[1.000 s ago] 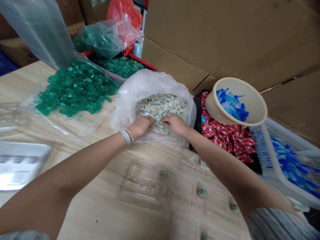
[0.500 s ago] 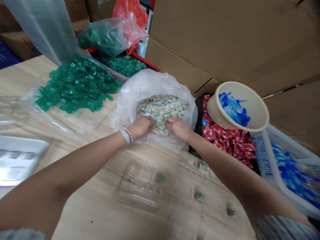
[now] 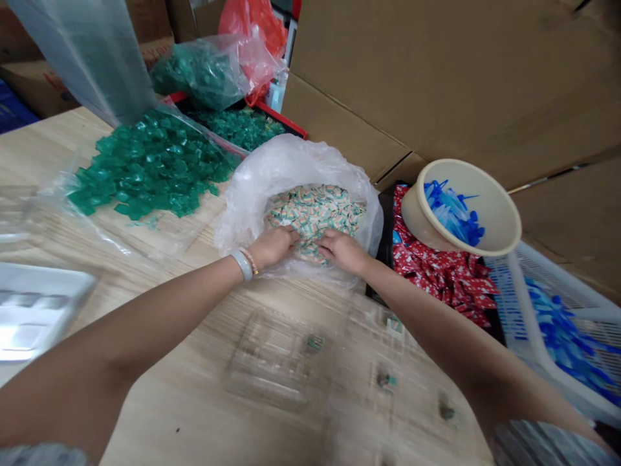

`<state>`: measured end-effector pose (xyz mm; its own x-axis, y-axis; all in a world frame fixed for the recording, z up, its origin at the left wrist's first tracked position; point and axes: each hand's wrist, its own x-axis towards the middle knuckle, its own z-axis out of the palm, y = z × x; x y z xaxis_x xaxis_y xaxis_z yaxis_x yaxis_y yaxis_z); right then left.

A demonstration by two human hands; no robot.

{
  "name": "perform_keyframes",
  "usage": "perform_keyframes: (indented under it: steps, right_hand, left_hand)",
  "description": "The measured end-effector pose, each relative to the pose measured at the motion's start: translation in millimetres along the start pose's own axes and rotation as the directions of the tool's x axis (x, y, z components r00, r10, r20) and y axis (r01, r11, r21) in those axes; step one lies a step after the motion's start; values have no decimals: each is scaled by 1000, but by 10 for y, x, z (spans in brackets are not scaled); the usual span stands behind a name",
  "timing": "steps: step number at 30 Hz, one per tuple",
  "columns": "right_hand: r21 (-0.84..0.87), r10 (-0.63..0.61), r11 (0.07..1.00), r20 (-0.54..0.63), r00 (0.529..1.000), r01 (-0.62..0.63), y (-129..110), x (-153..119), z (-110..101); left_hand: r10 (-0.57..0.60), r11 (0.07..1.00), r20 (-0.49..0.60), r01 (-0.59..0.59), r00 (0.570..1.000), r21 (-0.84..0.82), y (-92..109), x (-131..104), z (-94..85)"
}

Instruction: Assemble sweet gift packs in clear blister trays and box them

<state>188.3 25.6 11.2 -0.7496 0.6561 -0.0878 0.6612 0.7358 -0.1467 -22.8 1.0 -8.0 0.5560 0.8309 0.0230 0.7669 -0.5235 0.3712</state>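
An open white plastic bag (image 3: 295,152) stands on the wooden table, its mouth spread wide around a heap of small cream-and-green printed packets (image 3: 317,210). My left hand (image 3: 275,246), with a pale bangle and a beaded bracelet at its wrist, reaches over the bag's near rim. Its fingers are curled together at the left side of the heap. From the right, my right hand (image 3: 343,250) touches the packets with bent, closed fingers. What either hand grips is too small to make out. Nearer me, clear plastic trays (image 3: 276,362) lie blurred, several with a small packet in them.
Green translucent pieces (image 3: 160,165) are heaped at left, beside a white compartment tray (image 3: 43,304). A red-rimmed tray (image 3: 284,122) stands behind. On the right are red packets (image 3: 451,278), a cream tub (image 3: 504,207) of blue pieces and a white basket (image 3: 533,323). Cardboard (image 3: 436,84) rises behind.
My right hand has shifted slightly left over the packets, its fingers reaching a little further out. My left hand stays in nearly the same place.
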Motion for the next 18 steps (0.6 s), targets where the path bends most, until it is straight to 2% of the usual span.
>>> perform_keyframes:
  steps: [6,12,18]
  right_hand:
    - [11,82,997,-16,997,-82,-118,27,22]
    - [-58,48,997,24,999,-46,-183,-8,28]
    - [71,82,994,-12,997,-81,-147,24,30]
  left_hand:
    - [4,1000,-10,-4,1000,-14,-5,-6,-4]
    - [17,999,-26,-18,1000,-34,-22,-5,22]
    - [113,989,-100,-122,989,-86,-21,-61,-48]
